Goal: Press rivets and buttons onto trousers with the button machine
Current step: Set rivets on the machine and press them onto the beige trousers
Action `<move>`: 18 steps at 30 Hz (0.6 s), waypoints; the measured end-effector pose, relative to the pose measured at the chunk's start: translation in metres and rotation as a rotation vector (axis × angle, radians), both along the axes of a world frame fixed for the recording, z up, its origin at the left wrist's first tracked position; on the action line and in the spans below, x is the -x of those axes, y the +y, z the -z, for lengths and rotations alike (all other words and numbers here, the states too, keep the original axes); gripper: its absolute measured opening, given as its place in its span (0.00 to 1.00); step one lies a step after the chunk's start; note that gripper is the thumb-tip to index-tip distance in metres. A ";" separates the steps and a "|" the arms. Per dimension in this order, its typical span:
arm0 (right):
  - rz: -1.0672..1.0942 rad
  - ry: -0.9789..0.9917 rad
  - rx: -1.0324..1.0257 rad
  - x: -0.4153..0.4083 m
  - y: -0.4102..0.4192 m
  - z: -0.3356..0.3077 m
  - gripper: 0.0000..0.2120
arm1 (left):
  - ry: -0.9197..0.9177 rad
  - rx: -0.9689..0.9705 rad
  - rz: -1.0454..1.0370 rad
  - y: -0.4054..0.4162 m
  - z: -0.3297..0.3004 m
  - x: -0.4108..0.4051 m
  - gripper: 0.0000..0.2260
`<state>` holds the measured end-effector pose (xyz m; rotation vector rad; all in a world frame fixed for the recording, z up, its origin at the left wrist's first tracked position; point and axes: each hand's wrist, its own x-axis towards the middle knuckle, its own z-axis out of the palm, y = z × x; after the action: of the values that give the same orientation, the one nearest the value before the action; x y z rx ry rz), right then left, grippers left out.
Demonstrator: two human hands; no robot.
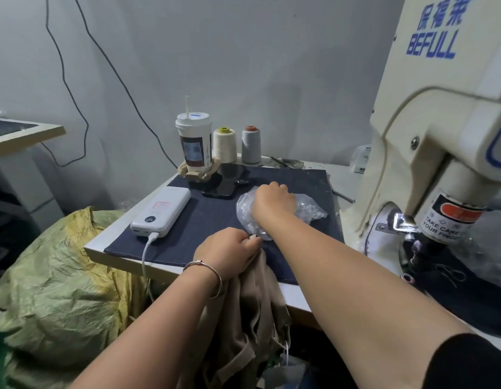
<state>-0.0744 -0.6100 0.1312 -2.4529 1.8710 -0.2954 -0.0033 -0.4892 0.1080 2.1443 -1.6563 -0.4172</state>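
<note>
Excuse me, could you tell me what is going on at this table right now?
A person is getting ready to press fasteners. The left hand grips the tan trousers at the table's front edge, while the right hand reaches into a clear plastic bag lying on the dark cloth mat. What the bag holds cannot be made out. The button machine stands to the right, nothing under its head yet.

Upper right of frame: button machine (429, 113) housing bears blue Chinese characters above "BEFULL". Lower on its head, a warning label (447, 220) reads "TAKE CARE", then apparently "YOUR FINGER", partly cut off. Cup label (193, 148), centre frame: illegible.
</note>
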 end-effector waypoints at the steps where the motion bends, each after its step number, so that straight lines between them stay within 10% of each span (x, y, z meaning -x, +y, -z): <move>1: -0.001 0.006 -0.006 -0.001 -0.001 0.001 0.19 | -0.003 0.004 -0.005 0.000 0.000 0.000 0.22; 18: 0.031 -0.172 -0.053 -0.010 -0.004 0.009 0.18 | -0.002 0.002 -0.005 -0.001 0.001 -0.001 0.21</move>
<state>-0.0645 -0.6145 0.1224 -2.2859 1.8227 -0.4371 -0.0027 -0.4904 0.1068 2.1476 -1.6516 -0.4125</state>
